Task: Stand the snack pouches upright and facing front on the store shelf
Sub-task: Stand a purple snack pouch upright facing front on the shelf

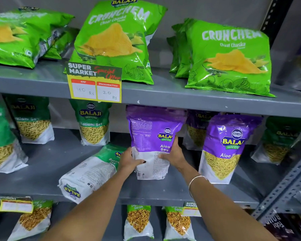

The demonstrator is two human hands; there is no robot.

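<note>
A purple Aloo Sev pouch [151, 133] stands upright on the grey middle shelf [42, 164], its printed back panel turned toward me. My left hand [129, 160] grips its lower left edge and my right hand [172, 153] grips its lower right side. Left of it a green Ratlami Sev pouch [92, 173] lies flat on its front, top end toward the back. To the right a second purple Aloo Sev pouch [226, 146] stands upright and faces front.
Upright green Ratlami Sev pouches [94, 124] stand along the back and left of the middle shelf. Green Crunchem chip bags [115, 40] fill the upper shelf above a yellow price tag [95, 84]. Chana pouches [139, 221] stand below. A slotted metal upright [283, 185] rises at right.
</note>
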